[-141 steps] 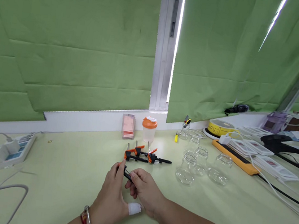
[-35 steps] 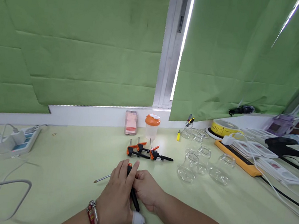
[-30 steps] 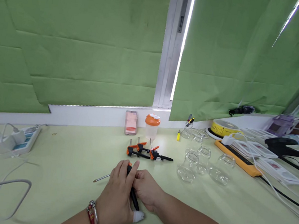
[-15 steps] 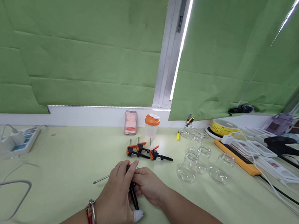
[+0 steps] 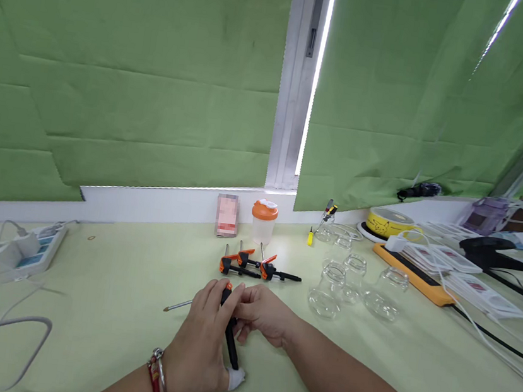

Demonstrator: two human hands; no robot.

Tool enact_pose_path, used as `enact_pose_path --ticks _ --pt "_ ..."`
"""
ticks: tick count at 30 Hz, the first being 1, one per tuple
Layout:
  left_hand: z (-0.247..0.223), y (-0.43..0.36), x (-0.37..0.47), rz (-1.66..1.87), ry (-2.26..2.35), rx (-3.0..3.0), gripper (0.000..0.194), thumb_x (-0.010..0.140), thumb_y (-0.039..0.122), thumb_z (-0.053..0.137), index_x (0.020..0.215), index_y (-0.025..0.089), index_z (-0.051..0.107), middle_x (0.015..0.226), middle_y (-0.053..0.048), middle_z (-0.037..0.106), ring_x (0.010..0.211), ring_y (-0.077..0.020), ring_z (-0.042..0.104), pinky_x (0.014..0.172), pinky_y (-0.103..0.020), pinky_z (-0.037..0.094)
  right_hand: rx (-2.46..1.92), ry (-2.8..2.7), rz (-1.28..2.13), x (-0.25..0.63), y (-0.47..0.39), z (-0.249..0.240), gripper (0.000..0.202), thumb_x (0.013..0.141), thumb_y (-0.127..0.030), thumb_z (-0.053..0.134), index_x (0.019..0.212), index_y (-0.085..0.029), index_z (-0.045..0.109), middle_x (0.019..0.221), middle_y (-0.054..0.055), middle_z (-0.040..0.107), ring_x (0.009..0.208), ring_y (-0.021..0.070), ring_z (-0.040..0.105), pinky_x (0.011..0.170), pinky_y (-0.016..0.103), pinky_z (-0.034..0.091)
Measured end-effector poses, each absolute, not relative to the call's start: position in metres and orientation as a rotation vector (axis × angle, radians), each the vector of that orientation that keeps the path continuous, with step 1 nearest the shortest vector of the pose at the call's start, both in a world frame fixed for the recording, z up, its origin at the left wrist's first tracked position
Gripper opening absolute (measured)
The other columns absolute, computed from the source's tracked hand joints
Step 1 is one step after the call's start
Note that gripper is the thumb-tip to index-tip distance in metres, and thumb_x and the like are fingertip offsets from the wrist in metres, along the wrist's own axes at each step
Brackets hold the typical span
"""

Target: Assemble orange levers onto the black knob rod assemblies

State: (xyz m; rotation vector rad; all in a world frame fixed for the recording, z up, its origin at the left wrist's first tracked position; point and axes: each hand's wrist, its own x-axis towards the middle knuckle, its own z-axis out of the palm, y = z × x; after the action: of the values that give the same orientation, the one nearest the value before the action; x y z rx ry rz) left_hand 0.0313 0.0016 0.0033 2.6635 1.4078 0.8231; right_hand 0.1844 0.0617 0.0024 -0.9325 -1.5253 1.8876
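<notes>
My left hand, with a white wrap on its thumb tip, curls round a black-and-orange clamp. Its metal rod sticks out to the left past my fingers, and the black handle slants down to the wrapped thumb. Against the clamp's right side, the fingers of my right hand are pinched on its upper middle part, which they partly hide. Just beyond my hands lie three similar orange-and-black clamps, their rods pointing up.
Several glass jars stand to the right. Behind the clamps are an orange-lidded cup and a pink box. An orange power strip with white cables is at the right, a white power strip at the left.
The view has shifted slightly. Both hands keep their hold on the clamp; the right hand has moved up a little against it, and the rod tilts slightly less.
</notes>
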Motion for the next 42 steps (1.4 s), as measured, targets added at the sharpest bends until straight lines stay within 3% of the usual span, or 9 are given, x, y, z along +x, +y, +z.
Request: enact_pose_path --ticks 7,14,30,42 --pt "0.0034 -0.0006 0.0321 0.78 1.377 2.67 0.114 0.047 0.033 0.072 0.144 0.025 0.011 0.137 -0.016 0.029 0.128 -0.0432 0.025 0.101 -0.062 0.029 -0.885 -1.476 1.841 0.1854 0.0599 0.0025 0.026 0.056 -0.031 0.076 0.068 -0.012 0.063 0.062 -0.001 0.058 0.056 0.0107 0.053 0.046 0.021 0.043" --pt "0.0043 -0.0011 0.033 0.831 1.331 2.667 0.11 0.048 0.029 0.07 0.143 0.023 0.014 0.134 -0.016 0.032 0.127 -0.0407 0.027 0.103 -0.059 0.03 -0.871 -1.437 1.868 0.1856 0.0598 0.0044 0.021 0.056 -0.027 0.072 0.066 -0.013 0.061 0.06 -0.001 0.057 0.055 0.0112 0.052 0.045 0.022 0.043" --pt "0.0055 0.0001 0.0326 0.86 1.341 2.685 0.109 0.048 0.028 0.07 0.142 0.023 0.015 0.132 -0.015 0.034 0.125 -0.0404 0.031 0.102 -0.059 0.031 -0.92 -1.381 1.867 0.1825 0.0572 0.0059 0.026 0.051 -0.03 0.075 0.064 -0.011 0.062 0.059 0.0 0.057 0.052 0.0104 0.053 0.044 0.022 0.043" --pt "0.0082 0.0019 0.0289 0.929 1.363 2.636 0.107 0.05 0.027 0.07 0.142 0.024 0.015 0.133 -0.016 0.038 0.123 -0.0403 0.037 0.099 -0.059 0.034 -0.984 -1.422 1.878 0.1838 0.0566 0.0081 0.039 0.056 -0.047 0.076 0.062 -0.012 0.058 0.05 0.0 0.058 0.048 0.0128 0.057 0.045 0.024 0.044"
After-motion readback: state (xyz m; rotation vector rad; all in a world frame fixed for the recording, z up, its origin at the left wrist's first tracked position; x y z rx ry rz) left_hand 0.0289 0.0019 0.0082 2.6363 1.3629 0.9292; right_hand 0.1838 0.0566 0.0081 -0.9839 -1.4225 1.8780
